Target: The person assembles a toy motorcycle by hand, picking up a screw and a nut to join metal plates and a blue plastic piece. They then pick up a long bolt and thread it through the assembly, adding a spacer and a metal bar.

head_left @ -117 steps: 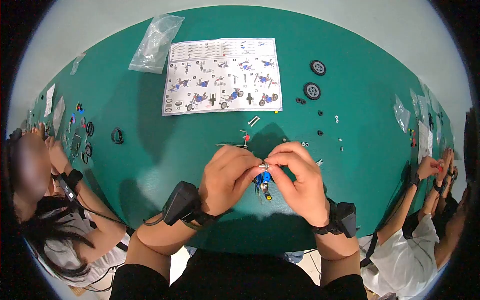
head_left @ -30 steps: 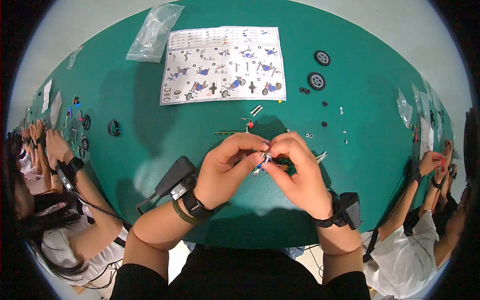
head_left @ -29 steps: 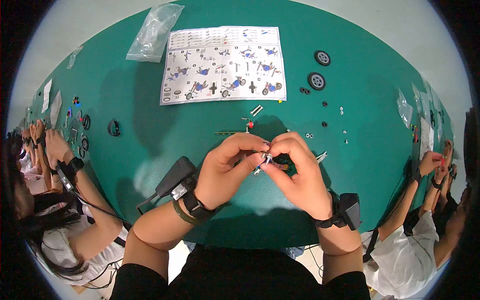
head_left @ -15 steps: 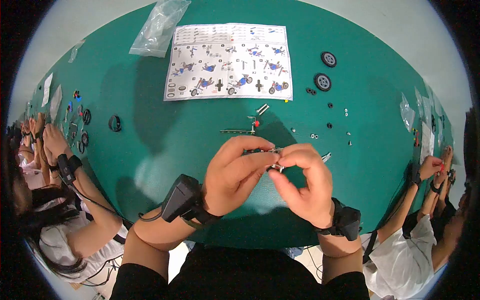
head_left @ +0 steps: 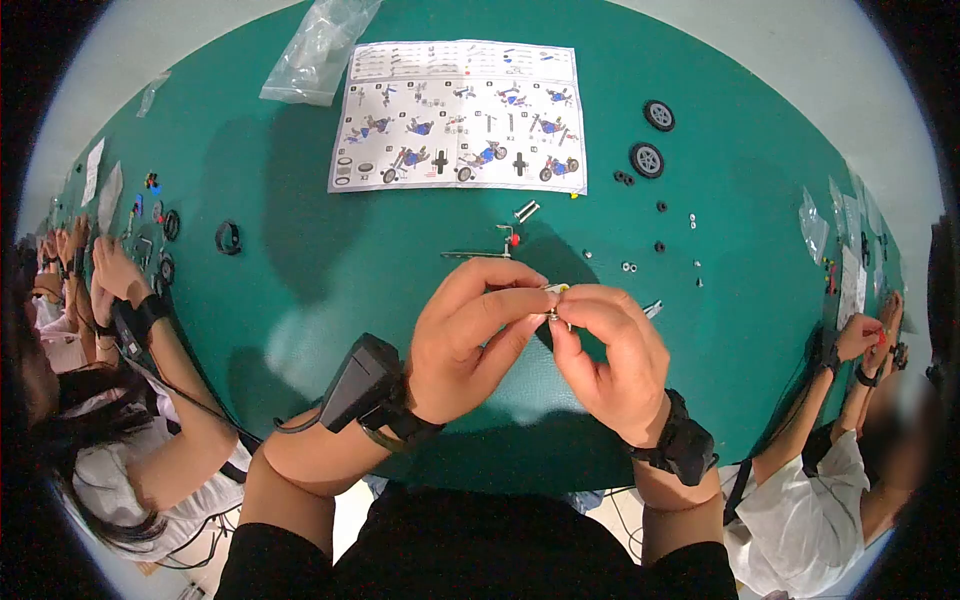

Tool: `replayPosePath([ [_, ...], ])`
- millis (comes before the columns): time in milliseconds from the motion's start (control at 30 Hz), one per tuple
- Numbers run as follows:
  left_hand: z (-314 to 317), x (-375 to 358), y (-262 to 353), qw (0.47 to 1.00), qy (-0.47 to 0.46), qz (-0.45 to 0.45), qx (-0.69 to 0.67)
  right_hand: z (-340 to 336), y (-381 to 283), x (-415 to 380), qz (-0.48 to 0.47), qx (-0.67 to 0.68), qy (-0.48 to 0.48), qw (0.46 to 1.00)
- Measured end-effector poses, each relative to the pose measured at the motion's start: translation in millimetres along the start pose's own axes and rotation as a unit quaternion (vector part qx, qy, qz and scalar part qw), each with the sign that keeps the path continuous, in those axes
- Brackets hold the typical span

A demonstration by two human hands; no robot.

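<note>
Though small — metal part (head_left: 554, 314) in left hand (head_left: 462, 340); in right hand (head_left: 618, 368) too

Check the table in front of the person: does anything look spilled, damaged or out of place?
Nothing stands out: the printed sheet lies flat and the two wheels look whole. The metal piece between left hand and right hand is too hidden to judge.
</note>
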State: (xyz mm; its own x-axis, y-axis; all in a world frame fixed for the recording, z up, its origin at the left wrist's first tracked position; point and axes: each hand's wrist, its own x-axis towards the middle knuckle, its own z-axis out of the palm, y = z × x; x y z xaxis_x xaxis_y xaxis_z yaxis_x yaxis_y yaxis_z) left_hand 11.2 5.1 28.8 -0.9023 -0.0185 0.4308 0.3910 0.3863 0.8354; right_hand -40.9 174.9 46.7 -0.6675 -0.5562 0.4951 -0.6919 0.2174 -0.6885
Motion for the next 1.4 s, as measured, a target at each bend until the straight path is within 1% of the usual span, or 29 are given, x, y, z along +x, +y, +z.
replayPosePath([
  [167,2.7,1.5,0.6,0.999,0.013,-0.013,-0.028,-1.2,0.3,0.2,0.013,-0.001,0.009,1.000],
  [267,5.5,4.2,1.7,0.999,0.012,-0.009,-0.037,-0.2,5.1,-3.0,0.052,0.035,0.017,0.998],
  [367,3.8,3.3,-0.6,0.999,-0.004,-0.009,-0.038,-1.8,7.8,-0.2,0.021,0.021,0.020,0.999],
  [667,4.1,2.7,-2.7,0.999,-0.020,-0.017,-0.046,-4.2,4.9,2.5,0.017,0.022,0.031,0.999],
  [767,5.7,4.8,-1.3,0.999,-0.004,-0.001,-0.032,-3.8,4.4,2.7,0.006,0.013,0.032,0.999],
  [967,4.9,4.5,1.2,1.000,-0.012,-0.008,-0.010,-3.6,3.8,2.8,-0.004,0.006,0.036,0.999],
  [1067,4.3,5.2,2.0,1.000,-0.018,0.003,-0.004,-2.7,1.6,1.9,0.021,0.033,0.039,0.998],
  [1167,4.6,0.9,1.0,0.999,-0.032,-0.030,-0.023,-5.3,0.6,2.2,0.033,0.040,0.032,0.998],
  [1267,5.6,3.0,4.4,0.999,-0.027,-0.018,-0.018,-7.2,0.2,2.6,0.050,0.056,0.029,0.997],
  [1400,5.6,2.9,4.1,0.999,-0.031,-0.026,-0.025,-7.0,2.0,4.3,0.044,0.062,0.030,0.997],
])
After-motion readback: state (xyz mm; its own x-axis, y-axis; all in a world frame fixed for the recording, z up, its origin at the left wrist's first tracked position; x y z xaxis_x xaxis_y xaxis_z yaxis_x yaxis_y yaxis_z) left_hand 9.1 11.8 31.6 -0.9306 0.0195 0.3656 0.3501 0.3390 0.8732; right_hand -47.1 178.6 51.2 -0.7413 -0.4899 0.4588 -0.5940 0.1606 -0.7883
